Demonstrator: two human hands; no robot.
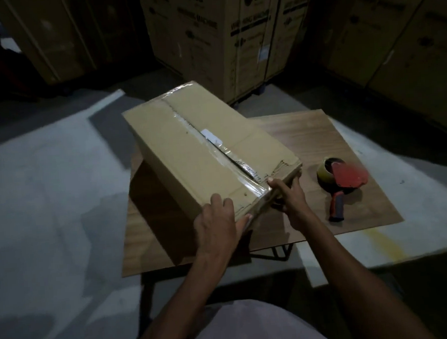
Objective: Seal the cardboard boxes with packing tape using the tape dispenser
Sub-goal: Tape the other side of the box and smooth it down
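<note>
The step in hand was judged to be the pressing down of the tape end over the near edge of the box, with the top seam already taped.

The left hand [216, 220] was laid on the near left corner of the cardboard box [205, 149], fingers bent over the top edge and the thumb lying along the near face. The right hand [289, 195] was set against the near right end, thumb pressed on the top beside the tape [232, 163], fingers curled round the end face. Neither hand held the dispenser.

The box was seen lying slantwise on a wooden board [320, 136], overhanging it at the far left. The tape dispenser [342, 184] was lying on the board to the right of the right hand, near but apart.

Large printed cartons [223, 37] stood far behind.

The next move was judged to call for smoothing the tape flat, then turning or removing the box.
</note>
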